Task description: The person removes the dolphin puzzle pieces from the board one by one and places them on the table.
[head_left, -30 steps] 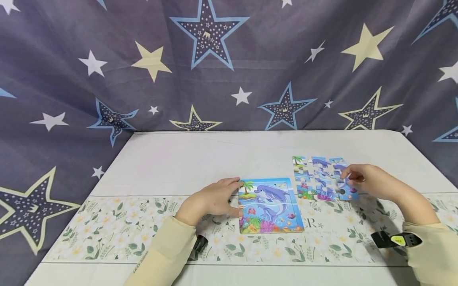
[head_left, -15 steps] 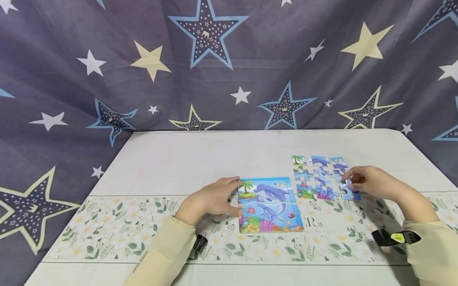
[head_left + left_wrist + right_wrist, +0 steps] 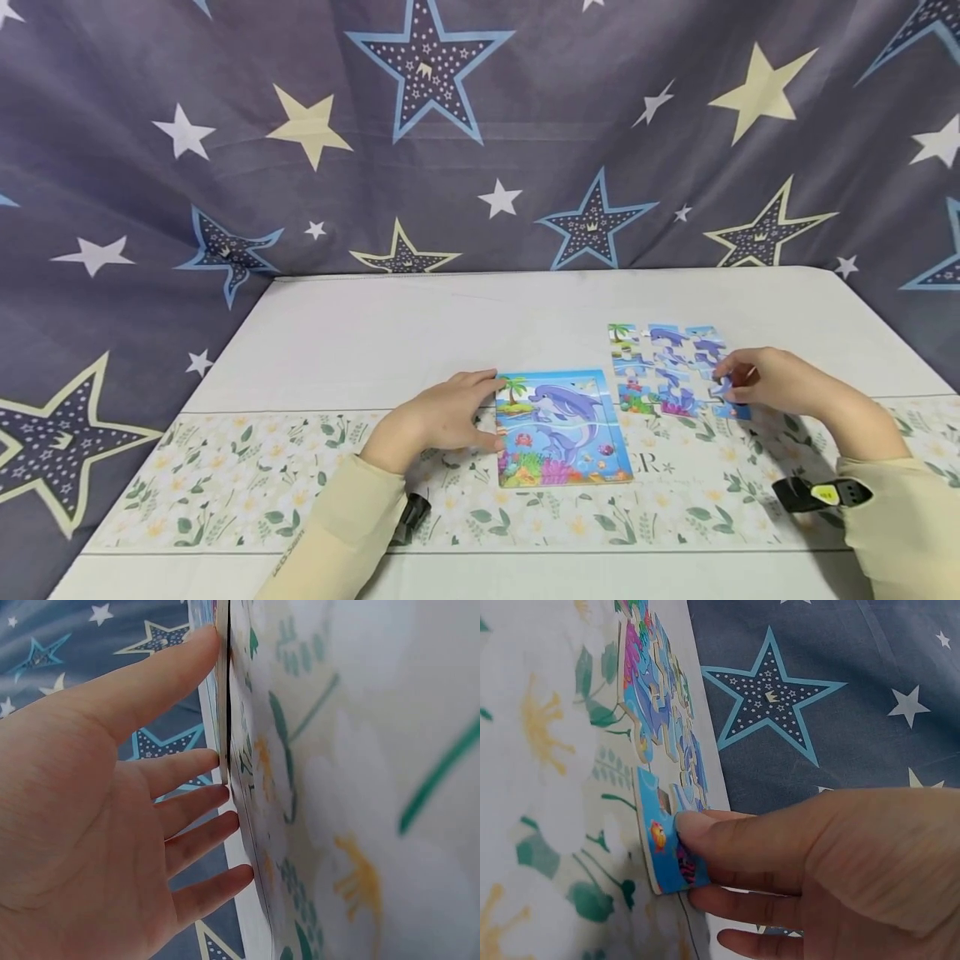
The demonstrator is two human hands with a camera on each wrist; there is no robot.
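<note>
In the head view, a square dolphin puzzle board [image 3: 558, 429] lies on the table. My left hand [image 3: 447, 414] rests at its left side, thumb and fingers spread straight; in the left wrist view the fingertips [image 3: 202, 759] reach the board's edge [image 3: 223, 697]. To the right, loosely laid jigsaw pieces [image 3: 671, 358] form a similar dolphin picture. My right hand [image 3: 780, 382] pinches a puzzle piece [image 3: 722, 387] at their right side, mostly hidden by thumb and index finger. Right by the thumb, a blue corner piece [image 3: 660, 851] with a fish on it shows in the right wrist view.
The white table [image 3: 420, 325] carries a floral band [image 3: 300, 500] across its middle. A dark star-patterned cloth [image 3: 480, 125] hangs behind it. Each wrist wears a black strap, the right one [image 3: 825, 494] with a yellow-green patch.
My right hand has slid slightly right, and the lower right corner piece has moved a little away from its neighbours. The left hand stays at the board. The head view has shifted slightly.
</note>
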